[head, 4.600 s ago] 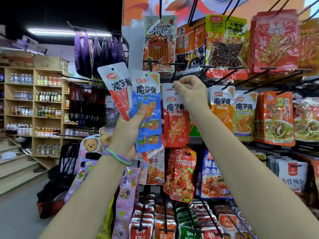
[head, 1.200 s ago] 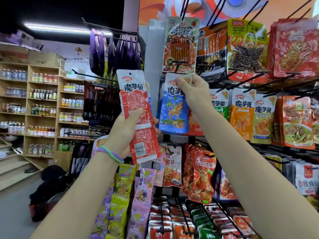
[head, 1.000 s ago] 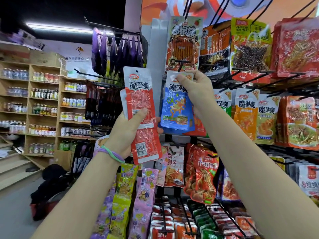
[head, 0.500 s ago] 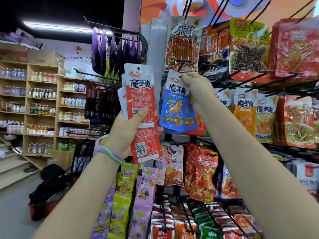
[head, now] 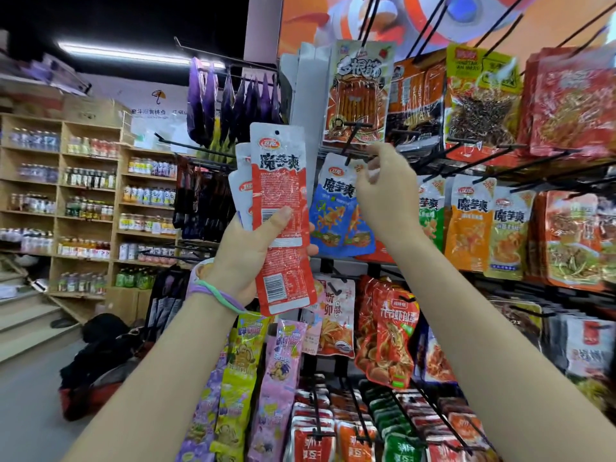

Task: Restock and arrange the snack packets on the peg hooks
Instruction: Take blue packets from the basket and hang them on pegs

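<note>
— Where's the light coming from?
— A fluorescent tube [head: 133, 55] on the ceiling at upper left, against a dark ceiling. The rack is bright and evenly lit.
— Any glare?
— White sheen on the glossy top-row packets [head: 483, 95].
— Sharpness?
— The right hand [head: 383, 191] is motion-blurred, the far shelves [head: 90, 201] are soft, and straight lines bow at the edges.

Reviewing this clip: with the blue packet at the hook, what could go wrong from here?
1. The right hand has loosened at the blue packet; if its hole isn't fully on the peg hook, it may drop.
2. The left hand grips several red packets fanned out; one could slide free.
</note>
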The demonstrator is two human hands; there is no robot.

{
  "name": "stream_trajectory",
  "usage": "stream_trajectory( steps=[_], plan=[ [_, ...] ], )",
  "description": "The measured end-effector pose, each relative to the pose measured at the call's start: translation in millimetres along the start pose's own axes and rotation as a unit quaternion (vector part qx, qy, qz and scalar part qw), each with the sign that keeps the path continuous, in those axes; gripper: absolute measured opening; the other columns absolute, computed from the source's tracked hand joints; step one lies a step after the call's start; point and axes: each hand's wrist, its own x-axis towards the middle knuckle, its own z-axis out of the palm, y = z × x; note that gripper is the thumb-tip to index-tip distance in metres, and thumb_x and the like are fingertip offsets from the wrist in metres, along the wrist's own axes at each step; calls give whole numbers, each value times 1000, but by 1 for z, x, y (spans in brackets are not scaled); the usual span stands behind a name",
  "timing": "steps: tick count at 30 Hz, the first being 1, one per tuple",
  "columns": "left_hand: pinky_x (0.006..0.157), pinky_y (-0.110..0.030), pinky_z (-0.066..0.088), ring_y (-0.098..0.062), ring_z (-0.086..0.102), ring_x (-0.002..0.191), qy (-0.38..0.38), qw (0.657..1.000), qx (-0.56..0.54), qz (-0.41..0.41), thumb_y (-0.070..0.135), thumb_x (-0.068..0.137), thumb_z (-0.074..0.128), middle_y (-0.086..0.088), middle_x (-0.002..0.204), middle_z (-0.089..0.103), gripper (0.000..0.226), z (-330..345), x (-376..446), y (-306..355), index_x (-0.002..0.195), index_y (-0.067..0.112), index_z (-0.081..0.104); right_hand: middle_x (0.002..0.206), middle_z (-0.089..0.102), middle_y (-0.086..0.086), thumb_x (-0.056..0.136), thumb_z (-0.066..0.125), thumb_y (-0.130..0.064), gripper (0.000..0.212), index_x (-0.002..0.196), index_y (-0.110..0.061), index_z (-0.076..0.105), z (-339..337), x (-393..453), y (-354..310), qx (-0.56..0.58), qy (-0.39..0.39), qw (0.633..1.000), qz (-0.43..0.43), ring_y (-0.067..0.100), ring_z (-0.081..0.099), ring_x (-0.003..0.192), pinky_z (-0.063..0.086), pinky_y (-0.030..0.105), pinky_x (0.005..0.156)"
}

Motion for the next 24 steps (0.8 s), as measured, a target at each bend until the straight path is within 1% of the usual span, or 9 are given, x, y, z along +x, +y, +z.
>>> stream_trajectory(
  steps=[2,5,7,9,12,15,17,19,24],
  plan=[
    [57,-40,60,-32,73,69,-9,1000,-7,-15,20,86,68,-16,95,72,43,5,-1,-1,125,5,58,101,60,7,103,50,-17,20,113,-5,62,-11,-15,-8,37,37,998,-41,17,56,88,45,31,77],
    [55,-39,59,-31,71,63,-47,998,14,-33,22,82,71,-14,91,73,42,20,1,-7,120,7,62,78,62,14,103,52,-45,52,94,6,60,-25,-23,-24,177,-131,974,59,18,60,66,46,36,62],
    [54,-38,59,-29,70,62,-66,997,15,-45,21,81,71,-17,92,73,42,34,2,-13,119,5,63,64,57,5,97,62,-46,49,76,-3,55,-30,-25,-20,155,-196,966,70,9,55,52,44,29,53],
    [52,-37,59,-27,70,60,-73,995,12,-60,21,86,70,-18,93,72,41,45,4,-19,121,3,62,64,54,1,96,66,-40,39,74,-10,53,-36,-25,-8,157,-168,970,75,6,52,53,43,29,52],
    [47,-35,57,-27,68,50,-50,995,4,-81,14,99,58,-17,77,72,19,46,6,-24,114,3,61,64,43,-2,99,63,-30,35,73,-16,45,-56,-23,14,186,-92,973,101,9,41,56,35,29,53],
    [48,-35,58,-28,67,49,-5,996,-24,-81,8,102,50,-17,72,72,10,44,14,-27,105,5,59,68,42,3,97,62,-18,26,79,-3,50,-72,-25,30,207,-54,973,88,9,36,57,29,26,54],
    [50,-36,59,-28,71,54,12,999,-12,-48,8,104,49,-15,79,75,12,50,19,-29,109,10,60,73,41,9,93,64,-11,24,83,5,48,-73,-31,32,208,-72,972,79,16,41,60,33,28,57],
    [57,-39,61,-28,74,63,19,1000,-3,-19,9,104,53,-12,88,77,14,63,24,-34,114,15,61,71,41,10,91,65,-9,25,78,0,46,-67,-39,33,224,-118,965,72,29,44,58,38,30,59],
    [92,-51,58,-30,71,109,28,999,24,27,27,95,71,-9,121,73,42,88,31,-43,133,14,61,64,37,-2,93,67,-48,44,73,-17,43,-57,-47,33,237,-168,953,90,9,36,58,31,29,59]
  ],
)
